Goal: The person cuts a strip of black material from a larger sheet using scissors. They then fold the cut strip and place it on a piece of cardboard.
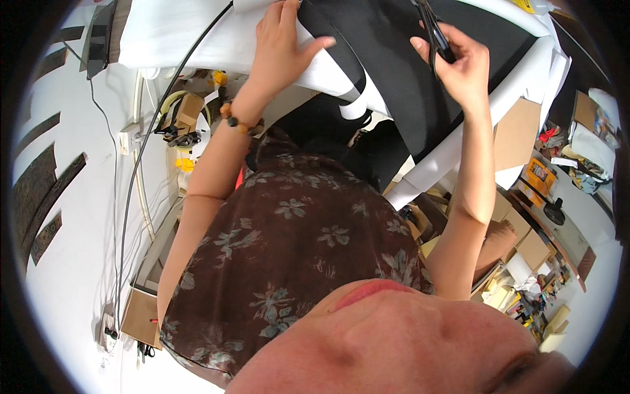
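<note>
A large black sheet (420, 79) lies over white backing material (453, 151) on a table at the top of the view. My left hand (282, 39) rests flat on the white material at the black sheet's left edge, fingers spread, a beaded bracelet (239, 121) on its wrist. My right hand (459, 62) grips black-handled scissors (433, 33) over the black sheet. The scissors' blades run out of the top of the picture. A cut strip of black and white material (354, 98) hangs off the table's near edge.
A black cable (141, 164) runs down the white wall at the left. Cardboard boxes (518, 230) and mixed clutter fill the floor at the right. A brown box (141, 318) sits low left. My patterned brown garment fills the centre.
</note>
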`<action>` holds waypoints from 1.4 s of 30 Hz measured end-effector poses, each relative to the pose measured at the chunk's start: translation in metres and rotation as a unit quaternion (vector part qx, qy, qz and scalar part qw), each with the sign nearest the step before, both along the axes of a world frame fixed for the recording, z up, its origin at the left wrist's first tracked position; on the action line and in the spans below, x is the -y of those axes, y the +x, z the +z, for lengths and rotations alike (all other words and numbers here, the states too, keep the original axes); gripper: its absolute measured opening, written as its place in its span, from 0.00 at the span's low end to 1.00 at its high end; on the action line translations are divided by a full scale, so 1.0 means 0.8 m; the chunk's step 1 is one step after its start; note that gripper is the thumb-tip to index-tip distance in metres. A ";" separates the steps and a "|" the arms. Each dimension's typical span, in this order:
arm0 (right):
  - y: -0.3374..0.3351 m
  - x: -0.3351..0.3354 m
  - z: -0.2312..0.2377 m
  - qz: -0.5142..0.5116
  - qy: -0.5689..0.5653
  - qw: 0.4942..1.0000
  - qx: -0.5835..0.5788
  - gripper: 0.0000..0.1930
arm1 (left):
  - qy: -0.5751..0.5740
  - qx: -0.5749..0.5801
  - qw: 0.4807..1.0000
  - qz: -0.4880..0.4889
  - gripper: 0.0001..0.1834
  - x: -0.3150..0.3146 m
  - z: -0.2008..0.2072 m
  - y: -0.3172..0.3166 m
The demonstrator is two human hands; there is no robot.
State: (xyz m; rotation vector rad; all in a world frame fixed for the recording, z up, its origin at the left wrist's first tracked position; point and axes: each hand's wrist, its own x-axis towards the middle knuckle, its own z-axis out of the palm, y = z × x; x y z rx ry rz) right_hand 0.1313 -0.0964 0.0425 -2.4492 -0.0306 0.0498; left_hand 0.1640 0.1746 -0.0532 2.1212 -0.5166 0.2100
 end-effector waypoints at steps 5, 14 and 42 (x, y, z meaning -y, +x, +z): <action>0.009 0.010 0.005 0.106 0.011 0.994 -0.006 0.14 | -0.035 0.019 0.984 0.172 0.38 0.030 -0.027 0.004; -0.020 0.028 -0.001 0.026 0.134 0.966 -0.220 0.13 | -0.102 -0.036 0.969 0.223 0.33 0.032 -0.030 -0.001; 0.041 0.049 -0.019 0.056 0.180 0.905 -0.382 0.16 | -0.098 -0.003 0.977 0.188 0.34 0.024 -0.029 0.001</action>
